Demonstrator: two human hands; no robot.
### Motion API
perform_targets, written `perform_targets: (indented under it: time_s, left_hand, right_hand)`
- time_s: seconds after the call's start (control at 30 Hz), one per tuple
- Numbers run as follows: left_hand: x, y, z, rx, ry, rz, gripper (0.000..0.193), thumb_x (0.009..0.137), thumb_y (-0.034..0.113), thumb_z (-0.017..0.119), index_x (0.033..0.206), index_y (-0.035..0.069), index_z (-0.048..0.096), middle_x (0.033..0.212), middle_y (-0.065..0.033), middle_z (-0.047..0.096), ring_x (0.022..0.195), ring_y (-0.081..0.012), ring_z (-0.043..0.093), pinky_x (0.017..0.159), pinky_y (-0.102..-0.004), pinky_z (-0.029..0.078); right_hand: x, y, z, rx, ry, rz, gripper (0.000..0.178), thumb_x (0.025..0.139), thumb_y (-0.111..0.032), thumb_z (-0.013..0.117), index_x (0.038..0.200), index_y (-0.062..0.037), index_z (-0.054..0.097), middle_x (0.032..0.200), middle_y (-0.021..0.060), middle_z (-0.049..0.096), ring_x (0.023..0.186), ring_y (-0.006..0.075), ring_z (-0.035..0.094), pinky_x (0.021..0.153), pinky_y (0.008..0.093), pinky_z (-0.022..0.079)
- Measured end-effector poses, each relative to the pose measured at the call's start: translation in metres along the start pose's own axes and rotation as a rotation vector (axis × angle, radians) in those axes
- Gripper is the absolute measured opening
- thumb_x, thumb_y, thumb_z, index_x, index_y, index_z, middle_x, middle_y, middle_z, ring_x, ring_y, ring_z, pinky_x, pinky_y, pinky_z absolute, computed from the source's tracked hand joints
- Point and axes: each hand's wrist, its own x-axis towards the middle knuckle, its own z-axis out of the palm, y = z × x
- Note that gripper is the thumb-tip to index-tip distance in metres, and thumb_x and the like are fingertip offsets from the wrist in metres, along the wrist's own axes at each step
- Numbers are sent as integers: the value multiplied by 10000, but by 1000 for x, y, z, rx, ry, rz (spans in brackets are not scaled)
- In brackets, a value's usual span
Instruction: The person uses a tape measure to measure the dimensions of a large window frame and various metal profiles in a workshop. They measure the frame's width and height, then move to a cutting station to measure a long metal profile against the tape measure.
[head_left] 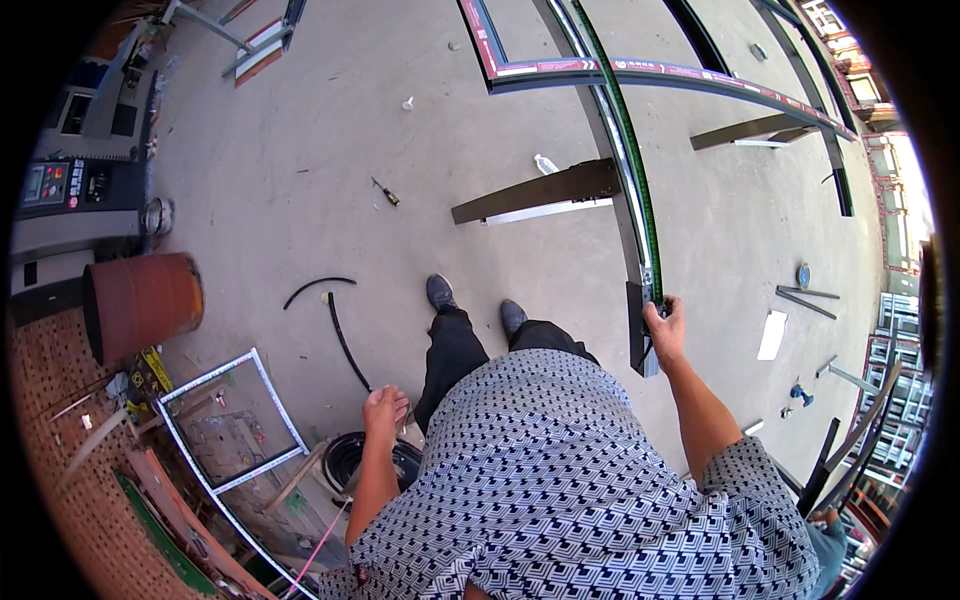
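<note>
At the right, my right hand [668, 328] grips the dark case of a tape measure [659, 308] by the near end of a long metal bar [622, 200]. The tape's green blade [634, 150] runs away from me along the bar and passes across a window-like frame [560, 70] with red-and-white film. My left hand [385, 408] hangs low beside my left leg, fingers curled in, with nothing seen in it. Close to it in the picture is the end of a black hose piece [345, 340] on the floor.
Brown supports [540, 192] stick out under the bar. A screwdriver [386, 192] and a plastic bottle [545, 164] lie on the floor. To the left stand a rusty drum [145, 305], a machine with a control panel [75, 185] and a white-edged frame [262, 465]. Coiled black hose [345, 462] lies behind my left hand.
</note>
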Motion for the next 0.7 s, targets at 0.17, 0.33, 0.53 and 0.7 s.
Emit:
perform_targets:
  time_s: [0.17, 0.33, 0.53, 0.7]
  left_hand:
    - [72, 135, 10, 213, -147, 147, 287, 987, 302, 609, 1112, 45, 632, 965, -62, 702, 853, -155, 692, 732, -277, 557]
    - [118, 250, 6, 414, -215, 160, 283, 967, 294, 610, 1077, 35, 638, 937, -69, 702, 813, -162, 696, 693, -279, 556]
    - [177, 343, -2, 585, -267, 174, 274, 953, 281, 611, 1055, 29, 639, 927, -78, 704, 816, -186, 704, 681, -293, 563]
    - [188, 396, 54, 662, -298, 212, 292, 952, 280, 617, 1076, 17, 643, 941, -97, 703, 831, -198, 706, 699, -309, 572]
  right_hand:
    - [-26, -46, 43, 73, 114, 68, 451, 864, -267, 711, 1163, 35, 560, 878, 69, 611, 746, 122, 573, 659, 300, 495]
    - [-53, -84, 78, 125, 257, 159, 481, 857, -268, 712, 1200, 33, 561, 900, 61, 614, 773, 128, 577, 716, 293, 499]
    - [-60, -134, 92, 136, 399, 107, 453, 854, -245, 716, 1197, 12, 569, 939, 69, 623, 822, 139, 584, 756, 292, 498]
    - [-36, -169, 76, 137, 529, 60, 444, 830, -233, 737, 1165, 21, 593, 932, 91, 622, 859, 169, 582, 820, 311, 493]
